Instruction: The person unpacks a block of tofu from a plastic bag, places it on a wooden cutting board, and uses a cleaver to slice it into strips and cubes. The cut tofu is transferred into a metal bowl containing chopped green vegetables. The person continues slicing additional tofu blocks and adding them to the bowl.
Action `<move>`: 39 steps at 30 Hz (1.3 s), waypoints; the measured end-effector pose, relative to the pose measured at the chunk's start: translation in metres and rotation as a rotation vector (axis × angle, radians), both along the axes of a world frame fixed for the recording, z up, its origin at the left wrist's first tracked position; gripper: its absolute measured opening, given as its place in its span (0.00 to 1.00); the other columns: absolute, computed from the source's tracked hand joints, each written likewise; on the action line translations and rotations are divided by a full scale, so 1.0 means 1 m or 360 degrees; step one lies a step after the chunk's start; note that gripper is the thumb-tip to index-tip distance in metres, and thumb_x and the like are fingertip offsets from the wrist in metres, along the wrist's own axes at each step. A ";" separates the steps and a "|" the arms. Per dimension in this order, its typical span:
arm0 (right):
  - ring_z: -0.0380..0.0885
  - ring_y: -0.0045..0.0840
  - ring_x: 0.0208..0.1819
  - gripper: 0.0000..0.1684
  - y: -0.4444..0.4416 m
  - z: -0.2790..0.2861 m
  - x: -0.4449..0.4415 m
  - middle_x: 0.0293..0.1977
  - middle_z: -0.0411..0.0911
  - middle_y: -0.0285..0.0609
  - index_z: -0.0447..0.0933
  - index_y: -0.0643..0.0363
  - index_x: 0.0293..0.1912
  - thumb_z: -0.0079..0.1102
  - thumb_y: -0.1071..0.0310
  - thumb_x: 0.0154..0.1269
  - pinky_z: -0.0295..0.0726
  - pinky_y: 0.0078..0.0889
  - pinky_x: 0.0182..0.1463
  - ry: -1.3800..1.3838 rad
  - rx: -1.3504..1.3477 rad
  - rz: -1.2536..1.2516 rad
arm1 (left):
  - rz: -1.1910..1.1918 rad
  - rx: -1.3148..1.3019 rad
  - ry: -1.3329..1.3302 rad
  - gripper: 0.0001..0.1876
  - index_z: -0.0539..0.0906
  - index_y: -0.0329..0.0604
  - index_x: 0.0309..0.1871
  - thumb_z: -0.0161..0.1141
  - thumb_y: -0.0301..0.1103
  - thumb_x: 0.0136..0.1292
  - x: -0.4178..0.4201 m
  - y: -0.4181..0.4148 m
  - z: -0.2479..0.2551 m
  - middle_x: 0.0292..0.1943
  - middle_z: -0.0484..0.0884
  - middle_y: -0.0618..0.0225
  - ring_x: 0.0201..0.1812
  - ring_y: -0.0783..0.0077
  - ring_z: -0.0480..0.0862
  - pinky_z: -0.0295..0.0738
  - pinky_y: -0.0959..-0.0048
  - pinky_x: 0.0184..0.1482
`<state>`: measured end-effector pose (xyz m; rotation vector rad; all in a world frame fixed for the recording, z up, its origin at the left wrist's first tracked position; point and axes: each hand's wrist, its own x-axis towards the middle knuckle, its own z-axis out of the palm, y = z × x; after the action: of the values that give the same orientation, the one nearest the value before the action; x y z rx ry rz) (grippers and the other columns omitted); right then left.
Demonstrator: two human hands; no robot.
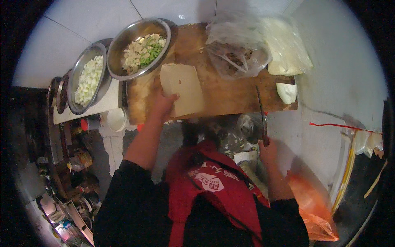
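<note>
A flat tan slab [185, 92], which looks like pressed tofu, lies near the front edge of a wooden cutting board [228, 95]. My left hand [163, 103] grips its left side, thumb on top and the other fingers mostly hidden. A small dark spot marks the slab's upper face. In my right hand [268, 154] is a kitchen knife [261, 111], seen nearly edge-on, its blade pointing away over the board's front edge. Behind the slab, a steel bowl [112, 58] contains pale tan cubes and chopped green pieces [151, 55].
Diced pale vegetable fills another steel bowl [102, 78] at left. A clear plastic bag [239, 58] with dark contents and a wrapped pale block [285, 58] lie behind. A white chunk [287, 92] rests at the board's right end. An orange bag [314, 203] hangs low right.
</note>
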<state>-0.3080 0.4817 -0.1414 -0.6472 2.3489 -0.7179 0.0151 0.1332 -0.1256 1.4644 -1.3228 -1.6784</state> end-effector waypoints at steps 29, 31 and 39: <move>0.78 0.27 0.23 0.20 -0.189 0.097 0.193 0.26 0.78 0.44 0.70 0.63 0.53 0.56 0.61 0.67 0.77 0.31 0.27 0.0330 -0.0092 0.1014 | 0.0013 -0.0399 0.0154 0.29 0.60 0.38 0.71 0.55 0.34 0.70 0.006 0.031 -0.174 0.58 0.77 0.55 0.57 0.63 0.76 0.74 0.65 0.56; 0.79 0.47 0.36 0.24 -0.203 0.111 0.207 0.35 0.79 0.56 0.67 0.62 0.57 0.55 0.58 0.68 0.76 0.46 0.40 0.0101 0.0087 0.0938 | 0.0012 -0.0306 0.0202 0.28 0.60 0.38 0.71 0.53 0.34 0.71 0.008 0.035 -0.143 0.58 0.77 0.55 0.57 0.62 0.76 0.73 0.65 0.58; 0.80 0.51 0.43 0.26 -0.232 0.130 0.239 0.42 0.79 0.61 0.66 0.64 0.60 0.55 0.60 0.67 0.77 0.46 0.49 0.0347 0.0330 0.1010 | 0.0015 -0.0293 0.0082 0.31 0.55 0.39 0.74 0.49 0.41 0.73 0.006 0.005 -0.136 0.59 0.76 0.52 0.57 0.58 0.76 0.69 0.62 0.61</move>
<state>-0.0692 0.2496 -0.0115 -1.3367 2.1656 -0.1215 0.0209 0.1385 -0.2611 1.3107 -1.3998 -1.5335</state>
